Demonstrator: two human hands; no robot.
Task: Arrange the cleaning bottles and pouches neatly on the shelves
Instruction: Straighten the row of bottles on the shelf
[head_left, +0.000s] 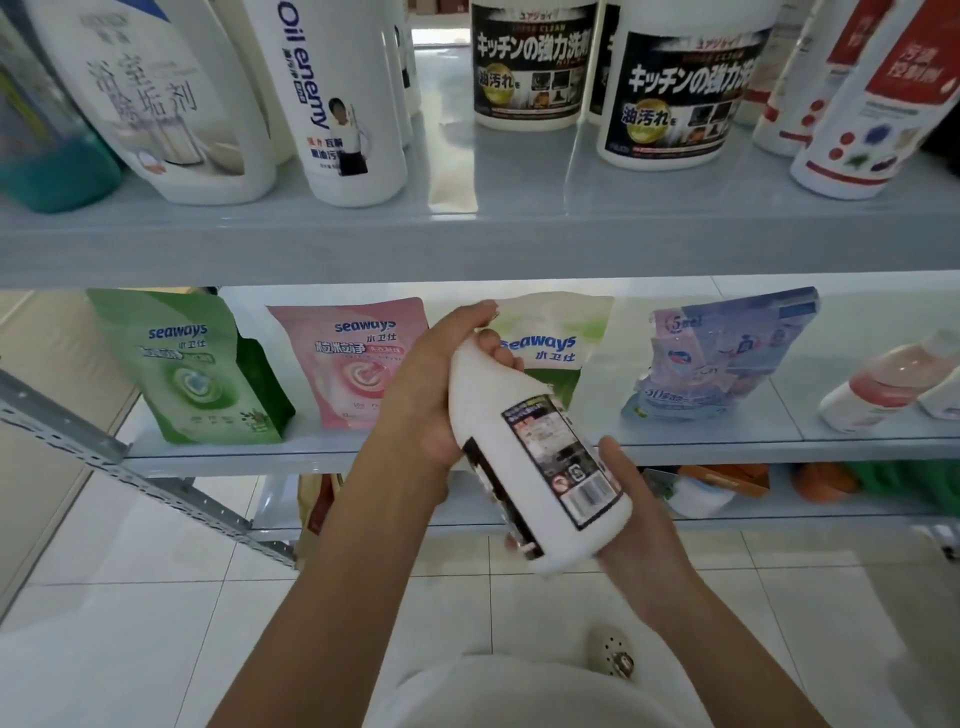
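Observation:
I hold a white bottle with a black label, tilted, in front of the middle shelf. My left hand grips its neck end at the top. My right hand cups its base from below, fingers curled round it. On the middle shelf stand a green pouch, a pink pouch, a green-and-white pouch partly hidden behind the bottle, and a blue pouch. Two matching black-label bottles stand on the upper shelf.
The upper shelf also holds white bottles at left and red-label bottles at right. A pink bottle lies on the middle shelf's right end. A metal brace slants at lower left. Items sit on the lowest shelf. White tile floor below.

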